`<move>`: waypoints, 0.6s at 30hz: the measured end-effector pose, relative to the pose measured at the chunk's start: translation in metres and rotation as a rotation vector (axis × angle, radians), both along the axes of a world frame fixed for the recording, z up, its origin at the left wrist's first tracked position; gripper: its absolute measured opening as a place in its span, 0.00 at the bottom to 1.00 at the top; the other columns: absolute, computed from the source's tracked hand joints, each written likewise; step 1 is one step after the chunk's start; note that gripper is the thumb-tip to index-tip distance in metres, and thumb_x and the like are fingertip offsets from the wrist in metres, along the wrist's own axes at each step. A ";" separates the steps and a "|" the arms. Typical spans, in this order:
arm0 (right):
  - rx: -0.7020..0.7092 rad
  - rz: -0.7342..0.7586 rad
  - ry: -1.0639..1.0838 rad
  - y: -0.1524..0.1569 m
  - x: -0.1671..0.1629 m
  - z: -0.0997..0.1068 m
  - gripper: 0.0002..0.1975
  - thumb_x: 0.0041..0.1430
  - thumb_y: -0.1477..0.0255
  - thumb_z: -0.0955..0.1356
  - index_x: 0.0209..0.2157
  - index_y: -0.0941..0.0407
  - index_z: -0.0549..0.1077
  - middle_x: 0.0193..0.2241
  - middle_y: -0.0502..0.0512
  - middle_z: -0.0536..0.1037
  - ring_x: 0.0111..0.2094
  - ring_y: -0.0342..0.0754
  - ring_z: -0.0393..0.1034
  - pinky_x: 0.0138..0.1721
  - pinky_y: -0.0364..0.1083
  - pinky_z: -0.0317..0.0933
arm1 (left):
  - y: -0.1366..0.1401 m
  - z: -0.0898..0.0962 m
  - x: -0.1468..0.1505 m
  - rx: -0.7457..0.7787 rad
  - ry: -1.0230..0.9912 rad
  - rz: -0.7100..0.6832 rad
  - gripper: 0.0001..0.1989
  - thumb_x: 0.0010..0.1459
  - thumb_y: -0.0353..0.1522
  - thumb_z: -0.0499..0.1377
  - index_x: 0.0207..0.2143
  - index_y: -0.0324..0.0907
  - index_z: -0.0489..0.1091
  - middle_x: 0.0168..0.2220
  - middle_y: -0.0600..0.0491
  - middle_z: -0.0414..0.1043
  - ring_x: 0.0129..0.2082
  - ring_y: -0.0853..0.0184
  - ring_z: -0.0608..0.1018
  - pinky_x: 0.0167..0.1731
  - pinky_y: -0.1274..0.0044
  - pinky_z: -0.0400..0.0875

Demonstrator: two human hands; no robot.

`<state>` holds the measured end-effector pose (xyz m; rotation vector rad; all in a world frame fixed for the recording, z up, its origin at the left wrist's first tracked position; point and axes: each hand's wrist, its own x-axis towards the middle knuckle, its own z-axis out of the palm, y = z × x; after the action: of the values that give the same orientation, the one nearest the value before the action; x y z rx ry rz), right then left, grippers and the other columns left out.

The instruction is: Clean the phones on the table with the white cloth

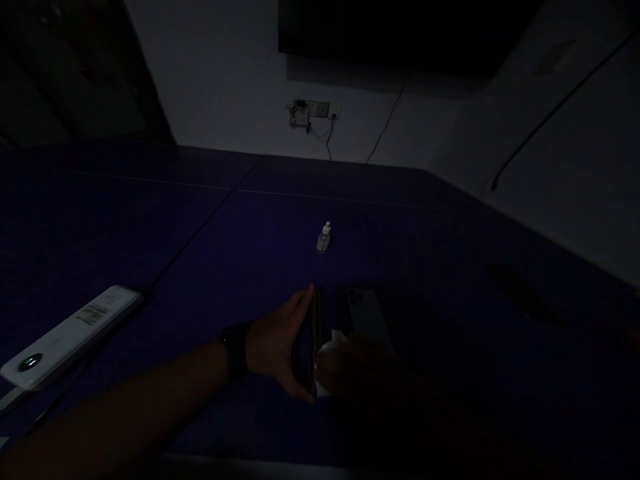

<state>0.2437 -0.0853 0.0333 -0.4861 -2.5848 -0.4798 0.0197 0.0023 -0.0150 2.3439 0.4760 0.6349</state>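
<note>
Darkness covered most of the scene, yet the left hand (277, 347) showed plainly, clamped on a phone (314, 340) that stood on its long edge on the blue table (200, 267), near the middle of the near edge. The phone's long axis ran from the near edge toward the far edge, its thin side facing up, thumb at the near end and fingertips at the far end. The right hand (357, 370) was deep in shadow just beside it, pressed against the phone's face with a white cloth (331, 347) bunched under the fingers (whether the fingers were closed on the cloth could not be told). A second flat phone-like slab (367, 313) lay just beyond that hand, pointing the same way.

One small dropper bottle (324, 238) stood upright toward the table's centre, well apart from the hands, with bare surface between. One white power strip (70, 337) lay aslant by the left edge, a green light at its near end. A dark long object (520, 293) rested toward the right edge, too dim to identify. Open tabletop stretched to the far edge and the far left corner.
</note>
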 end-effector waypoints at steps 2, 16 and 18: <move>0.021 -0.001 -0.010 -0.002 -0.001 0.001 0.08 0.70 0.73 0.63 0.41 0.51 0.74 0.40 0.50 0.80 0.42 0.48 0.68 0.43 0.49 0.61 | 0.000 0.000 0.000 0.006 0.013 0.002 0.89 0.23 0.59 0.75 0.70 0.43 0.15 0.72 0.31 0.34 0.68 0.31 0.51 0.63 0.47 0.58; 0.039 -0.044 0.075 0.020 0.006 -0.005 0.14 0.73 0.75 0.57 0.49 0.56 0.73 0.41 0.52 0.80 0.42 0.47 0.69 0.43 0.48 0.62 | 0.002 -0.003 -0.001 0.030 0.010 -0.008 0.89 0.22 0.59 0.75 0.69 0.43 0.14 0.72 0.33 0.34 0.68 0.31 0.51 0.63 0.46 0.58; 0.023 -0.002 0.010 0.014 0.006 -0.004 0.14 0.73 0.74 0.58 0.47 0.54 0.74 0.40 0.50 0.80 0.41 0.46 0.69 0.42 0.47 0.62 | 0.002 -0.002 -0.001 0.024 -0.003 -0.011 0.89 0.23 0.58 0.75 0.70 0.43 0.14 0.72 0.33 0.34 0.68 0.31 0.51 0.63 0.46 0.58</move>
<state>0.2501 -0.0709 0.0292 -0.4816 -2.5671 -0.5054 0.0192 0.0044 -0.0167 2.3666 0.4565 0.6425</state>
